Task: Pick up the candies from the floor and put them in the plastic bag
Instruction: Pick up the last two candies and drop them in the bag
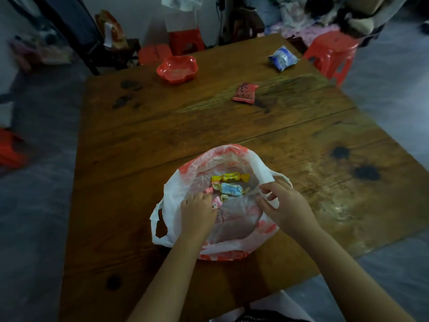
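Note:
A white and red plastic bag [176,198] lies open on the wooden table [162,135] in front of me. Inside it lie a yellow wrapped candy [231,177] and a blue wrapped candy [232,188]. My left hand [197,212] reaches into the bag's left side, its fingers closed around pink wrapped candies [217,203]. My right hand [285,205] pinches the bag's right handle and rim, holding the mouth open.
A red flower-shaped bowl [177,69] stands at the table's far side. A red snack packet [245,92] and a blue-white packet [282,58] lie beyond the bag. Red stools [329,54] stand around the table; clutter lines the back wall.

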`<action>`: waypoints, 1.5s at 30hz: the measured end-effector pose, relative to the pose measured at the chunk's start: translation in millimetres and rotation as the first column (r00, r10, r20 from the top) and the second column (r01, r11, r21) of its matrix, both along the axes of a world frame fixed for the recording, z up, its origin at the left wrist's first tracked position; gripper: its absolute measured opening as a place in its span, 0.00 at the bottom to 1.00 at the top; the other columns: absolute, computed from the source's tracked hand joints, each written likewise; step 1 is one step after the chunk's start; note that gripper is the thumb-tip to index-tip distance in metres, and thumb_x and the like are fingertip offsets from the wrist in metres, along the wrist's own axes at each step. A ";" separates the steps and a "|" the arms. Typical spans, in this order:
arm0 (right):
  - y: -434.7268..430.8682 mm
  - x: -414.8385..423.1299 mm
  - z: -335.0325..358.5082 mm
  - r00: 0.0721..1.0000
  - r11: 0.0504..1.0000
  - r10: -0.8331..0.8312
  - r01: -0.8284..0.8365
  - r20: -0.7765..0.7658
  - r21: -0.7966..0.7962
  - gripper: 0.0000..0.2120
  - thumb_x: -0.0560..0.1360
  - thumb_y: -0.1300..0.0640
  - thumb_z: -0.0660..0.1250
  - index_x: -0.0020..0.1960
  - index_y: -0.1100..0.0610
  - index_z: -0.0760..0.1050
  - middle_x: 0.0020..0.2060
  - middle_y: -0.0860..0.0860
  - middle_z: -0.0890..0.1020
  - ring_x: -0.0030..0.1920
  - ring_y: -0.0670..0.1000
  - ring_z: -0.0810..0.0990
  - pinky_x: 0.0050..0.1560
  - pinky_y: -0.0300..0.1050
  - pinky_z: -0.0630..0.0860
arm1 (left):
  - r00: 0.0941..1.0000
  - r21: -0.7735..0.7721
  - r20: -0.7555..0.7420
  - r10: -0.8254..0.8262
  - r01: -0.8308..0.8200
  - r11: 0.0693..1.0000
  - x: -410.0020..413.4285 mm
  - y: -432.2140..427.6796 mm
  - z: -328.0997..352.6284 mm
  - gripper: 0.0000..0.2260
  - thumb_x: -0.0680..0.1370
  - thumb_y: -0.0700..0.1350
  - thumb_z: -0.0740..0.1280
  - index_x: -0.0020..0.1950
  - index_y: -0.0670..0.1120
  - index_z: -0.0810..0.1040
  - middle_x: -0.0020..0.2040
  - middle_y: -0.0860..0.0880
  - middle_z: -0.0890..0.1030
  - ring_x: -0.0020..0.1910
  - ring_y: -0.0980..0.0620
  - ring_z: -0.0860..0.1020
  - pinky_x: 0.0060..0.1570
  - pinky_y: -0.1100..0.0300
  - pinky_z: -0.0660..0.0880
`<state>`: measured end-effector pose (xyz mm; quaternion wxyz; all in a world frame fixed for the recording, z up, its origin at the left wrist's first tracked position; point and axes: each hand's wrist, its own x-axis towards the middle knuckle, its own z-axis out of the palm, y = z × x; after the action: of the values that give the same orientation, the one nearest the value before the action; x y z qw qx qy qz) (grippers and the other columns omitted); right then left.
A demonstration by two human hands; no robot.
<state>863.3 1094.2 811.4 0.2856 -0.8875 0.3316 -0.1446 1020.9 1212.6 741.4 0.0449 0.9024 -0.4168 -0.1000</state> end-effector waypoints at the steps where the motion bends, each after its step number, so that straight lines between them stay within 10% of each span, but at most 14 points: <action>1: 1.1 -1.3 0.0 1.000 1.000 -0.012 0.012 0.000 -0.003 0.10 0.71 0.56 0.68 0.52 0.56 0.76 0.47 0.52 0.79 0.43 0.53 0.79 0.40 0.49 0.76 | 1.000 -0.022 -0.015 0.005 -0.006 1.000 -0.4 2.5 5.0 0.17 0.77 0.52 0.60 0.63 0.45 0.69 0.59 0.45 0.74 0.58 0.46 0.70 0.54 0.54 0.67; 7: -0.3 -32.1 1.7 0.994 0.988 -0.109 0.106 -0.029 -0.110 0.13 0.71 0.55 0.68 0.54 0.55 0.75 0.48 0.52 0.80 0.43 0.49 0.77 0.38 0.41 0.71 | 0.999 -0.306 -0.043 -0.019 0.005 0.952 -21.4 15.2 43.1 0.15 0.76 0.51 0.62 0.59 0.44 0.74 0.57 0.45 0.77 0.55 0.47 0.72 0.51 0.53 0.69; 18: -27.3 -165.3 5.0 0.905 0.866 -0.425 0.400 -0.021 -0.298 0.15 0.67 0.59 0.72 0.52 0.62 0.78 0.46 0.58 0.83 0.44 0.60 0.81 0.41 0.50 0.78 | 0.836 -0.365 0.059 -0.546 0.527 0.768 -139.5 -69.4 73.6 0.12 0.71 0.44 0.70 0.52 0.43 0.79 0.51 0.43 0.82 0.50 0.44 0.78 0.50 0.49 0.73; 45: -194.6 -631.5 -30.2 0.257 0.254 -0.966 0.957 0.007 -0.137 0.12 0.66 0.60 0.73 0.48 0.62 0.79 0.46 0.59 0.83 0.48 0.60 0.80 0.49 0.53 0.77 | 0.263 -0.365 -0.011 -0.965 0.897 0.249 -598.4 -404.4 62.2 0.08 0.68 0.39 0.73 0.46 0.39 0.80 0.44 0.41 0.83 0.42 0.41 0.80 0.42 0.51 0.75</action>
<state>231.8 899.6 781.2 0.0746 -0.5221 0.8048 -0.2723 422.4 808.2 803.6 0.1546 0.4387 -0.8724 -0.1506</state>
